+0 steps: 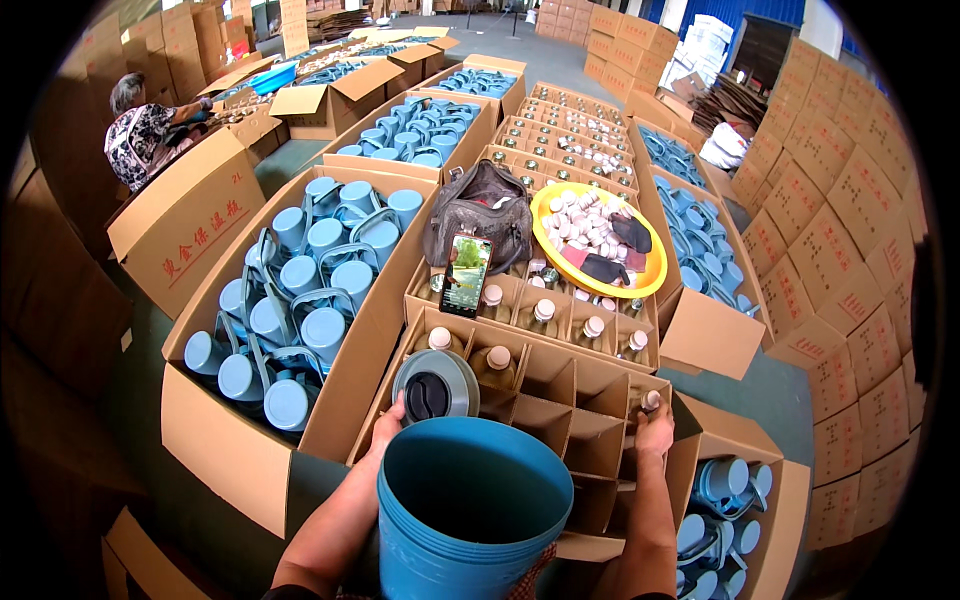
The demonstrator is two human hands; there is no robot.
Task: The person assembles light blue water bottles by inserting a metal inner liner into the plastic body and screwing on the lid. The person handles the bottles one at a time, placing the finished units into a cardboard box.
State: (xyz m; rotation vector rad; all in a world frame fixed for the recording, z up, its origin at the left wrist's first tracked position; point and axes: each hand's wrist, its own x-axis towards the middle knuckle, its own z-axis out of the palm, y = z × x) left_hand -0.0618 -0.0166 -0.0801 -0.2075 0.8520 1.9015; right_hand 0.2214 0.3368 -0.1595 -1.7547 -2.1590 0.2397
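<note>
My left hand [390, 420] is closed on the edge of a round grey-blue base piece [465, 380] with a black disc in its middle. At the right end of the divided carton [590, 378], my right hand [655, 432] grips the neck of a glass flask liner [651, 401] with a pale cap. The liner's body is mostly hidden by the compartment wall and my hand. Between my forearms stands a blue flask casing [475, 440], its wide open end facing up. Two capped liners [497, 366] sit in the carton near the base piece.
Left stands a carton of blue handled flask tops [325, 330]; another [725, 500] is at lower right. A yellow basin [655, 270] of caps, a dark bag [480, 215] and a phone [467, 275] rest ahead. A person [150, 135] works at far left. Stacked boxes [850, 250] line the right.
</note>
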